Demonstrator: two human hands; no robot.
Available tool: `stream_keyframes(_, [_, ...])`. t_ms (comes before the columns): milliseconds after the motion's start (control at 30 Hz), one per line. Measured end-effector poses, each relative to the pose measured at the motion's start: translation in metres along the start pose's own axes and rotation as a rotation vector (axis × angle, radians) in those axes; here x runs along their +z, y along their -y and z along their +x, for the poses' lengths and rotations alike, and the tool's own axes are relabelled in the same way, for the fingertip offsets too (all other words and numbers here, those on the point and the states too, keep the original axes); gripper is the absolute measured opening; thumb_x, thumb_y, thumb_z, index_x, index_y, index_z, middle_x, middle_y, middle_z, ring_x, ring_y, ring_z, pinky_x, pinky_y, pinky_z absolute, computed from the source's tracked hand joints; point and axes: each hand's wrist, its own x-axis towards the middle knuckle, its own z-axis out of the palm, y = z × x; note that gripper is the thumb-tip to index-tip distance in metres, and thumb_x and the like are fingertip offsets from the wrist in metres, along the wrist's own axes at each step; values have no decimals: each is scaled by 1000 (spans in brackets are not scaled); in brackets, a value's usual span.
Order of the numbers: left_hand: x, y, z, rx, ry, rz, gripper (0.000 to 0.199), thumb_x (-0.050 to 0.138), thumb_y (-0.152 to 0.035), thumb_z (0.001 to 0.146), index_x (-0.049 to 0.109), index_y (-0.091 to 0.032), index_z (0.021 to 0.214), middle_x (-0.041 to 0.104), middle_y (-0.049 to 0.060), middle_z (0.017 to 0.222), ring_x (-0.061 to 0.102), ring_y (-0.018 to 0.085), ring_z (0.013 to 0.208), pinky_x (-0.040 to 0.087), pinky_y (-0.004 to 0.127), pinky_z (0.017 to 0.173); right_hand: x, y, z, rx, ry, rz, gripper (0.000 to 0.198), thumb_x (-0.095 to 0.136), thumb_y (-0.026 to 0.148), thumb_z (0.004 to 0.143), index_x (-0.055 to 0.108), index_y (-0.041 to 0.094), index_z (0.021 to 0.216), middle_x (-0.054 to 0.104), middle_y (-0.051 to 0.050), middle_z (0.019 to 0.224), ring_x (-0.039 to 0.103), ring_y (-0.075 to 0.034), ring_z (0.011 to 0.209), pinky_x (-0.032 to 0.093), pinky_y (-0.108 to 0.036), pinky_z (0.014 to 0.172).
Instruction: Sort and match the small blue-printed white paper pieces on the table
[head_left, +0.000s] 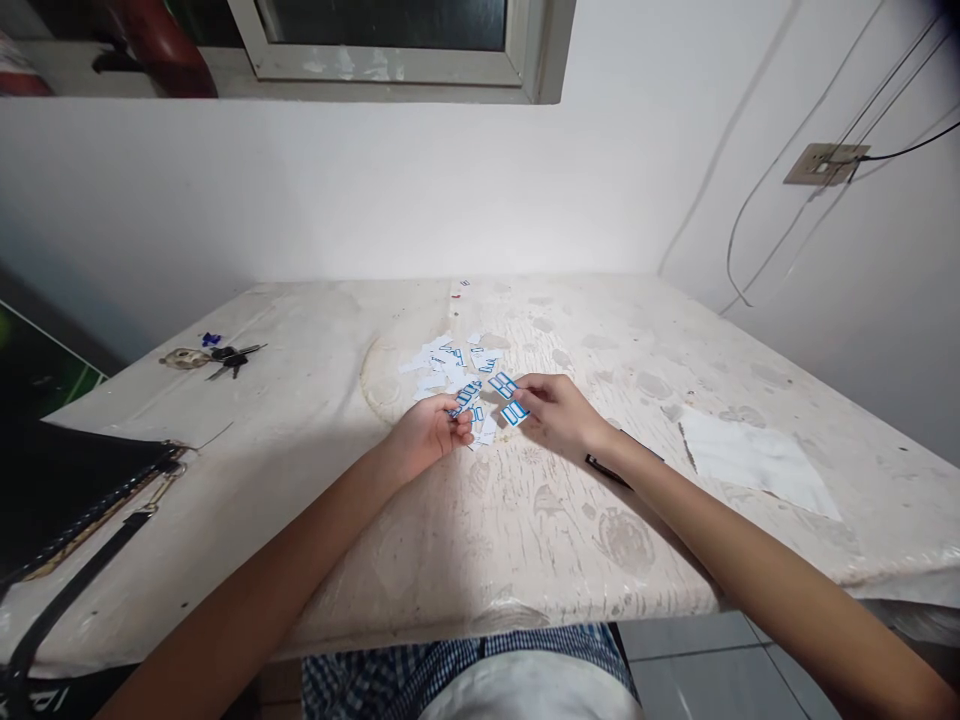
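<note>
Small white paper pieces with blue outlined marks are in both my hands. My left hand (435, 432) is closed on a few paper pieces (466, 396), pinched between thumb and fingers. In my right hand (559, 408), the fingers grip two paper pieces (502, 385), one above the other and fanned apart. Beyond and beneath the hands lies a loose heap of paper scraps (439, 365), some plain white, some with blue lines. A dark flat object (609, 470) is partly hidden under my right forearm.
A white cloth or paper sheet (757, 460) lies at the right. Keys (234, 358) rest at the left, near a black bag (82, 500) with a strap. The wall stands behind the table (517, 560), with a socket (825, 164) and hanging cables at right.
</note>
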Motion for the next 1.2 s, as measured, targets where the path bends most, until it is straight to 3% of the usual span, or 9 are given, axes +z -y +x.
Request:
stream_keyframes(100, [1, 3, -1, -16, -11, 119, 18, 38, -17, 81, 44, -14, 64, 45, 1, 55, 42, 9, 44, 41, 22, 45, -2, 10, -3, 141, 96, 236, 18, 56, 31, 74, 58, 14, 68, 39, 5, 47, 31, -7, 42, 25, -23, 43])
stream_keyframes(200, [6, 7, -5, -20, 24, 224, 21, 39, -29, 84, 47, -15, 71, 48, 1, 57, 44, 10, 45, 41, 23, 45, -4, 20, -8, 164, 215, 262, 14, 54, 26, 72, 61, 14, 69, 47, 3, 49, 27, -6, 42, 23, -23, 42])
stream_keyframes(333, [12, 9, -12, -38, 123, 373, 35, 37, -48, 84, 44, -17, 71, 47, 0, 56, 42, 9, 42, 38, 23, 41, -8, 26, -13, 95, 296, 42, 21, 47, 20, 73, 67, 14, 79, 59, -1, 61, 30, -7, 44, 23, -23, 42])
stream_keyframes(467, [11, 13, -12, -40, 149, 465, 45, 39, -61, 78, 44, -17, 70, 44, -2, 56, 37, 8, 40, 34, 21, 38, -9, 28, -17, -46, 261, -219, 25, 43, 15, 74, 68, 16, 78, 59, 0, 62, 40, -9, 50, 31, -24, 48])
stream_keyframes(667, [3, 24, 1, -24, 182, 530, 55, 30, -71, 74, 48, -19, 74, 40, -3, 51, 29, 7, 36, 25, 20, 34, -5, 37, -27, -168, 277, -435, 22, 44, 17, 79, 65, 17, 76, 56, 0, 62, 41, -9, 51, 31, -24, 49])
stream_keyframes(800, [4, 26, -4, 41, 170, 590, 53, 30, -70, 75, 45, -19, 70, 37, -3, 52, 24, 6, 37, 22, 20, 35, -4, 42, -31, -227, 259, -562, 21, 43, 15, 80, 62, 17, 73, 56, 0, 61, 42, -10, 51, 31, -24, 50])
stream_keyframes(967, [14, 22, -24, 161, 195, 710, 30, 45, -49, 81, 45, -19, 75, 35, -4, 58, 28, 7, 45, 23, 19, 40, -1, 41, -34, -233, 244, -604, 19, 43, 16, 81, 60, 17, 73, 56, -1, 63, 44, -10, 53, 31, -25, 51])
stream_keyframes(1200, [17, 20, -22, 209, 147, 750, 19, 37, -36, 87, 43, -19, 80, 31, -6, 58, 26, 5, 43, 24, 17, 39, -7, 51, -35, -206, 154, -454, 24, 44, 19, 84, 54, 21, 106, 54, 2, 67, 43, -9, 52, 34, -23, 52])
